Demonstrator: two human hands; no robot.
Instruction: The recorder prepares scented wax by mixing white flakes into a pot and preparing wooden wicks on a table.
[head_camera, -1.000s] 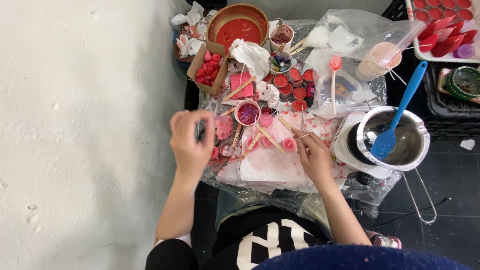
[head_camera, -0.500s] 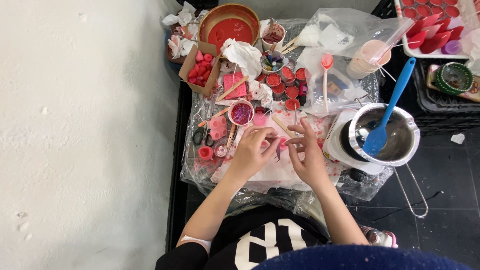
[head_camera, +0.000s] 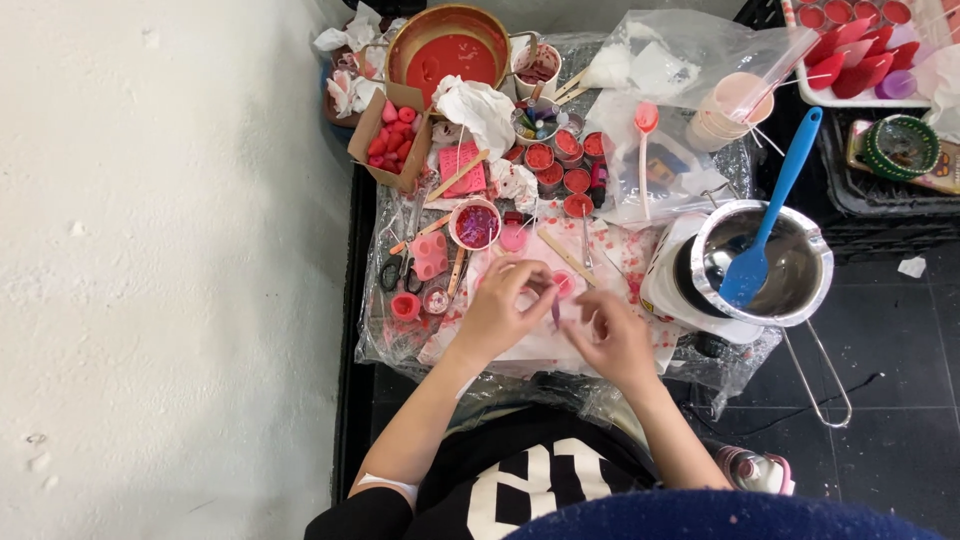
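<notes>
I see my left hand (head_camera: 500, 312) pinching a small pink piece (head_camera: 562, 285) at its fingertips; my right hand (head_camera: 615, 340), just beside it, curls loosely, its hold unclear. Beyond the grip, filled red moulds (head_camera: 560, 165) look done; the metal pot (head_camera: 765, 265) with its blue spatula (head_camera: 770, 215) waits right.

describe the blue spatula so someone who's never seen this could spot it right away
Start at the shiny round metal pot on the right of the cluttered work surface, beyond the right hand. The blue spatula stands in it, blade down, handle leaning up and right. It is the only blue tool among the red and pink pieces.
</notes>
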